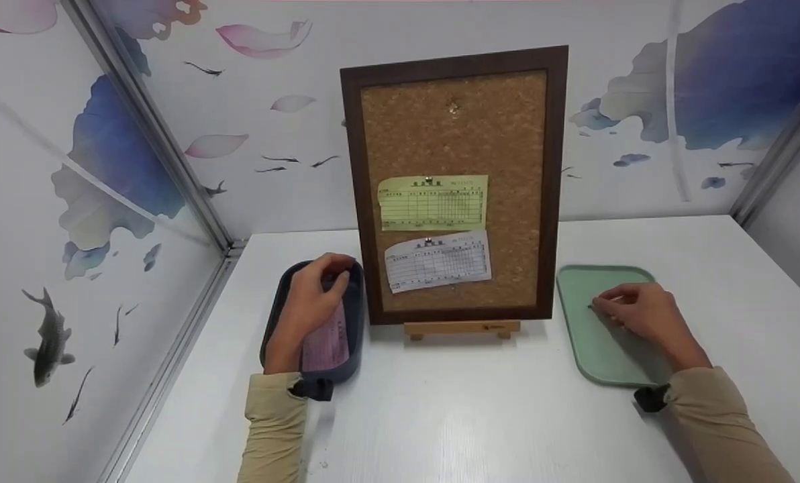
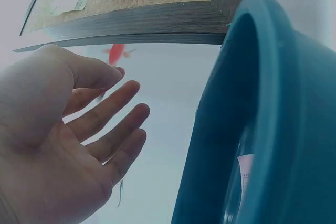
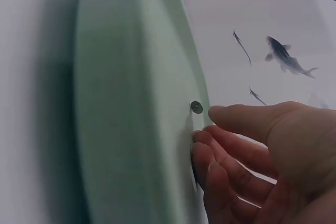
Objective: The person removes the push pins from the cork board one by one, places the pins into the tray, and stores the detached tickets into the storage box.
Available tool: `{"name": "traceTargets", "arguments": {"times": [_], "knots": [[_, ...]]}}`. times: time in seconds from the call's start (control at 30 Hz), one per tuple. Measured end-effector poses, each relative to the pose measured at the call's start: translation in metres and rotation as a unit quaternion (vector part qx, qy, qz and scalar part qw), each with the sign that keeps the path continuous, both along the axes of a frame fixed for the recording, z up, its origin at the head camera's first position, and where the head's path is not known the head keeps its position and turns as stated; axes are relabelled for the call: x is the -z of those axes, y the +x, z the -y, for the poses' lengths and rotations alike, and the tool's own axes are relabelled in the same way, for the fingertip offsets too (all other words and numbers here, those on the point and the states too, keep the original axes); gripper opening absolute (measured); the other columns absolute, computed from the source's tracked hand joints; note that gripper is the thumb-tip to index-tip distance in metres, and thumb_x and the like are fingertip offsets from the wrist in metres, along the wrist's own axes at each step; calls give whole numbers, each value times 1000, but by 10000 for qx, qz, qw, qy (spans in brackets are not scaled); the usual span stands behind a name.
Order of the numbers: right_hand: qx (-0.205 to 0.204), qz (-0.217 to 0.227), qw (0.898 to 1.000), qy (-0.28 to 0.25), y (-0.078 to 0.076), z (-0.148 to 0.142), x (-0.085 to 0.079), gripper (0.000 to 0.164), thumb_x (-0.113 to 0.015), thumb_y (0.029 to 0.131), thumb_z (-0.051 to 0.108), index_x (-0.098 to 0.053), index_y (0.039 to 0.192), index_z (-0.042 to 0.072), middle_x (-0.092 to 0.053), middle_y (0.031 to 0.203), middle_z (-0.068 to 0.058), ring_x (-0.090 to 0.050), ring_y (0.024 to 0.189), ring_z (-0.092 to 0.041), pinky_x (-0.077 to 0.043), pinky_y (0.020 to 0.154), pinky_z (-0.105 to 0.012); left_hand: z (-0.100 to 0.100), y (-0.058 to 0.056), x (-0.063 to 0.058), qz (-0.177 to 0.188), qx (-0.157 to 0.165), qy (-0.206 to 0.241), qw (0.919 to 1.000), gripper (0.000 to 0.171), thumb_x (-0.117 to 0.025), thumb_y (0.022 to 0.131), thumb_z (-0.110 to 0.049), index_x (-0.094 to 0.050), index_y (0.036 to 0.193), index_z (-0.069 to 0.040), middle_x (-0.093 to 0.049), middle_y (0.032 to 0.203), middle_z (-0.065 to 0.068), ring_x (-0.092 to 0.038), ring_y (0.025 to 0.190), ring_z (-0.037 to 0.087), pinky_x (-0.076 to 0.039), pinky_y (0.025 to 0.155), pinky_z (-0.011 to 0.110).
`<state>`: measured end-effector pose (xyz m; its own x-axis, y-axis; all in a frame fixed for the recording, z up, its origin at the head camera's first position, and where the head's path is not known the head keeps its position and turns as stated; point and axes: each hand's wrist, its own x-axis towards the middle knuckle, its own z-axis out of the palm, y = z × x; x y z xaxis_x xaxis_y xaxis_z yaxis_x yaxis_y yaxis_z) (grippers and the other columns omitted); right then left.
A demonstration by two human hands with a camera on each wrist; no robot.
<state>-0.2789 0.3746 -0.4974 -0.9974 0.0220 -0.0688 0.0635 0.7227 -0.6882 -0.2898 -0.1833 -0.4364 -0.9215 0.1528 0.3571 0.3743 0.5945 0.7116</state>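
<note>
**A:** Where's the left hand [image 1: 309,302]?

**B:** Over the dark blue tray [image 1: 355,315], fingers reaching toward its far end. The left wrist view shows the palm open, fingers straight and slightly spread, gripping nothing. A pink slip [image 1: 326,345] lies in the tray just under and behind the palm, toward the wrist.

**A:** And the right hand [image 1: 641,312]?

**B:** It rests on the green tray [image 1: 591,349], fingers bent down onto the surface. The right wrist view shows a thumbtack [image 3: 196,107], a small metal disc, lying on the tray just beyond the thumb tip, with the fingertips [image 3: 202,153] curled against the tray right beside it.

**A:** Is it pinching the tack?

**B:** That disc lies free, not between the fingers. There's something dark under the fingertips, possibly a second tack, but the view is too tight to say, so I can't tell whether the hand grips anything.

**A:** What's between the hands?

**B:** A cork board [image 1: 457,181] in a dark frame, upright on a small wooden stand [image 1: 462,329]. A yellow form [image 1: 433,202] is pinned on it and a white form [image 1: 438,260] below, both inward of either hand. Everything sits on a white table [image 1: 474,416].
</note>
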Motion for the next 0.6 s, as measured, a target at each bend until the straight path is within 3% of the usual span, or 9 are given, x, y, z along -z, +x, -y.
{"name": "traceTargets", "arguments": {"times": [0.2, 0.3, 0.43, 0.6], "knots": [[-223, -136, 9996, 103, 0, 7, 0, 45, -74, 103, 41, -77, 130, 5, -76, 113, -20, -70, 81, -17, -56, 65, -28, -1, 1, 1, 62, 34, 10, 10000, 28, -65, 107, -9, -71, 134, -9, -75, 131, 9, -71, 122, 24, -55, 110, 52], [-146, -437, 9988, 153, 1, 9, -3, 45, -70, 106, 41, -76, 129, 2, -75, 115, -23, -70, 81, -16, -56, 63, -27, -4, 1, 0, -24, 88, 112, 9999, 28, -64, 107, -8, -71, 135, -7, -75, 131, 12, -71, 120, 25, -56, 109, 52], [97, -1330, 9910, 145, 4, 15, -12, 43, -67, 107, 39, -77, 125, 1, -78, 109, -23, -69, 76, -6, -53, 62, -22, -10, 2, -4, -145, 87, 323, 9993, 30, -64, 107, -7, -69, 137, -7, -74, 134, 12, -72, 119, 25, -58, 106, 46], [398, -2530, 9665, -139, 7, 35, -25, 30, -71, 106, 30, -79, 122, 6, -81, 101, -19, -63, 74, 9, -48, 64, -12, -24, 2, -8, -445, -103, 833, 9955, 41, -64, 107, -7, -61, 147, -12, -69, 142, 7, -73, 122, 27, -59, 105, 43]]}}
